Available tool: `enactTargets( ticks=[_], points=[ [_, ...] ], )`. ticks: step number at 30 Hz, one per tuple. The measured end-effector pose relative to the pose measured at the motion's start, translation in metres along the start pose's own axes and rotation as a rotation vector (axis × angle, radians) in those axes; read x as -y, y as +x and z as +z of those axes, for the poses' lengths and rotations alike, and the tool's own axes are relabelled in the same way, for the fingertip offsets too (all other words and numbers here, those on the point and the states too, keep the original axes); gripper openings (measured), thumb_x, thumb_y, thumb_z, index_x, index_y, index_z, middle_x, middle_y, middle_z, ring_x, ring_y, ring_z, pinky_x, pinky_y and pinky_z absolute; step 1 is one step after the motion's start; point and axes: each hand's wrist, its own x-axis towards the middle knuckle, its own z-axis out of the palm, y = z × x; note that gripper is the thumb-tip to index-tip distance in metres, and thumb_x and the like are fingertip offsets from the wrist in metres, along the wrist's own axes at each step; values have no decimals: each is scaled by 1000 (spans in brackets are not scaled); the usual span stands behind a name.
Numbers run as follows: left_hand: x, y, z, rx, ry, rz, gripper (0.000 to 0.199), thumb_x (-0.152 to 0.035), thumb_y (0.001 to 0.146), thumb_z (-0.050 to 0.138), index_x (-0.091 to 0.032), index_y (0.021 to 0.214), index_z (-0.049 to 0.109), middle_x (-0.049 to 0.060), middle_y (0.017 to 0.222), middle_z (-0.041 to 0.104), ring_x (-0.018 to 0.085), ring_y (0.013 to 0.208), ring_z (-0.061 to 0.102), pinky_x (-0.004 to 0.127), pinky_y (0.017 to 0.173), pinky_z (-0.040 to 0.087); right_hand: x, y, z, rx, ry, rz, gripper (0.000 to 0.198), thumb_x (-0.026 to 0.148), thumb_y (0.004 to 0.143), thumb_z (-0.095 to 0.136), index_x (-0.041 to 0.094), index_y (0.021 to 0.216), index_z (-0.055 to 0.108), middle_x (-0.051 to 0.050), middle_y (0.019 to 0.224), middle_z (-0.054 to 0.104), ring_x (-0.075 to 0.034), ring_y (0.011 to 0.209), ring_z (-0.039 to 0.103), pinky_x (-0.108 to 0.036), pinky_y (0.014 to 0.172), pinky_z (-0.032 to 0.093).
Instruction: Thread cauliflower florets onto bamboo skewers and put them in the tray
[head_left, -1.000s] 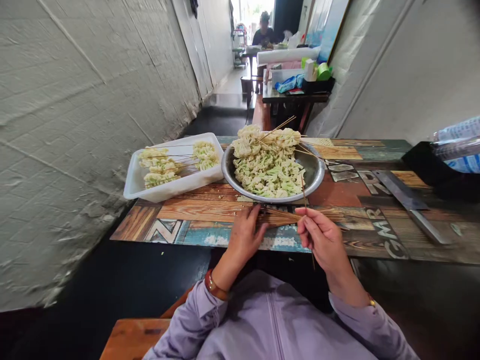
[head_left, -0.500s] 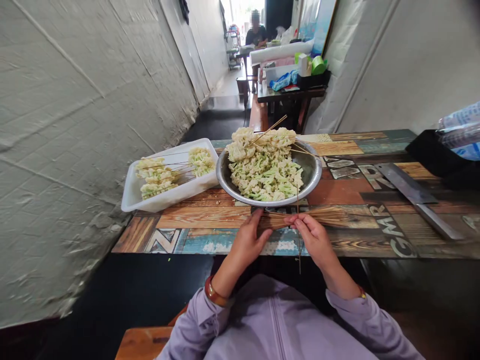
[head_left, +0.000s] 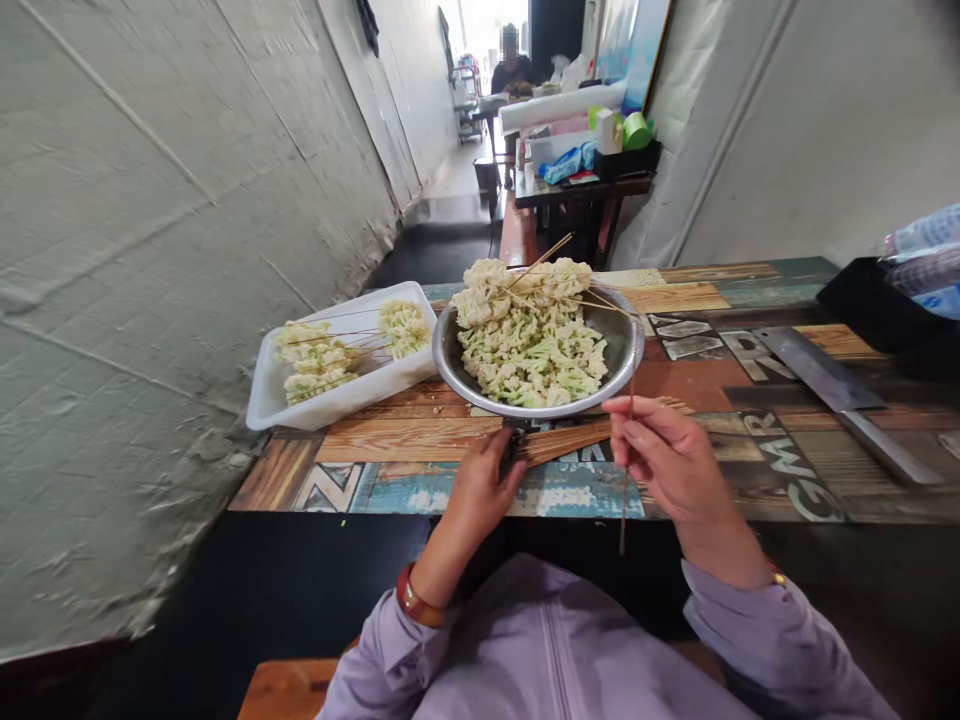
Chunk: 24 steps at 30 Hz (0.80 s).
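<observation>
My right hand (head_left: 667, 465) pinches one thin bamboo skewer (head_left: 625, 510) between thumb and fingers, holding it upright near the table's front edge. On the table lies a bundle of bamboo skewers (head_left: 562, 442), its far right part hidden behind my right hand. My left hand (head_left: 486, 480) rests on the table with thumb and fingers curled about the bundle's left end. Just beyond both hands stands a steel bowl (head_left: 630, 365) of loose cauliflower florets (head_left: 536, 360). Skewered cauliflower (head_left: 487, 285) lies across the bowl's far rim.
A white plastic tray (head_left: 349, 405) left of the bowl holds more cauliflower skewers (head_left: 319, 360). To the right lies a cleaver (head_left: 825, 370), near a black container (head_left: 859, 300) with plastic-wrapped items. Farther back are a cluttered table (head_left: 585, 190) and a seated person (head_left: 512, 75).
My right hand has lifted off the bundle and moved right with a single skewer upright in its fingers. My left hand has stayed by the bundle's left end, shifting slightly left.
</observation>
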Motion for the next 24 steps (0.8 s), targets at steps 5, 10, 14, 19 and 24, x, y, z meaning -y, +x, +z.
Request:
enactTargets(
  ticks=[5, 10, 14, 19, 24],
  points=[
    [-6, 12, -17, -69, -80, 5, 26, -29, 88, 58, -16, 110, 66, 12, 102, 72, 22, 91, 68, 34, 80, 54, 17, 31, 22, 114, 24, 42, 40, 31, 86, 62, 24, 125, 56, 4, 75, 56, -6, 44, 50, -15, 31, 30],
    [-24, 45, -62, -309, -95, -73, 19, -31, 90, 57, -16, 89, 69, 3, 74, 68, 12, 60, 56, 24, 58, 44, 21, 73, 42, 77, 93, -18, 22, 35, 88, 59, 19, 102, 59, 8, 63, 50, -3, 37, 42, -14, 31, 25],
    [-40, 93, -74, -284, -28, 64, 18, -28, 89, 56, -17, 93, 69, 4, 79, 66, 13, 68, 56, 25, 65, 44, 15, 102, 50, 129, 87, -59, 20, 35, 82, 63, 20, 94, 59, 6, 67, 54, -5, 43, 49, -14, 31, 27],
    [-27, 154, -48, 83, 87, 109, 17, -20, 82, 58, -17, 89, 72, 7, 81, 65, 17, 72, 58, 29, 72, 46, 3, 117, 38, 26, 210, -10, 16, 33, 76, 65, 20, 83, 59, 5, 66, 53, -6, 50, 50, -14, 36, 30],
    [-8, 185, -19, 235, 63, 92, 12, -16, 71, 64, -18, 79, 73, 6, 73, 62, 20, 76, 58, 32, 83, 46, 1, 118, 26, -26, 307, -26, 14, 32, 74, 64, 21, 78, 57, 4, 65, 52, -7, 50, 49, -15, 37, 29]
  ],
)
